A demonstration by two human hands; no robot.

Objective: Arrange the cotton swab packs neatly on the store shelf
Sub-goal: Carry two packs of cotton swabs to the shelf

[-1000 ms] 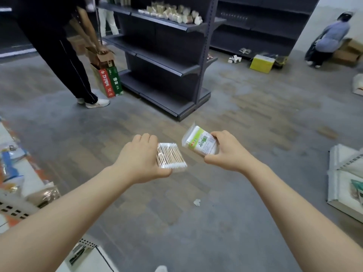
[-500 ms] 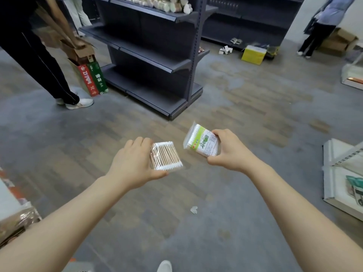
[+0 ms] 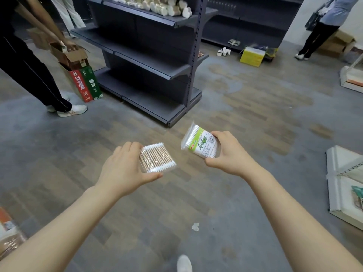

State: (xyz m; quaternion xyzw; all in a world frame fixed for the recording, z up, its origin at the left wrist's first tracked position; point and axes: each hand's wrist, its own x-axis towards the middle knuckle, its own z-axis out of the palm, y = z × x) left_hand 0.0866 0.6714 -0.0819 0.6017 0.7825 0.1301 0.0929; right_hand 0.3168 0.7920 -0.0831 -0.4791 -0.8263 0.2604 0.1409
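My left hand (image 3: pixel 121 169) grips a clear pack of wooden cotton swabs (image 3: pixel 157 158), its plain back facing up. My right hand (image 3: pixel 227 154) holds a second cotton swab pack (image 3: pixel 200 143) with a green and white label, tilted toward me. Both packs hang over the floor in front of me. The dark grey store shelf unit (image 3: pixel 149 61) stands ahead. Several cotton swab packs (image 3: pixel 167 6) lie along its top visible shelf; the lower shelves are bare.
A person in dark trousers (image 3: pixel 29 71) bends over a cardboard box (image 3: pixel 72 54) at the shelf's left end. Another person (image 3: pixel 322 28) stands far right by boxes. A yellow box (image 3: pixel 252 55) and white shelf parts (image 3: pixel 345 185) lie on the floor.
The view has come closer to the dark shelf unit and turned slightly. Both hands keep their packs, held a little further apart.
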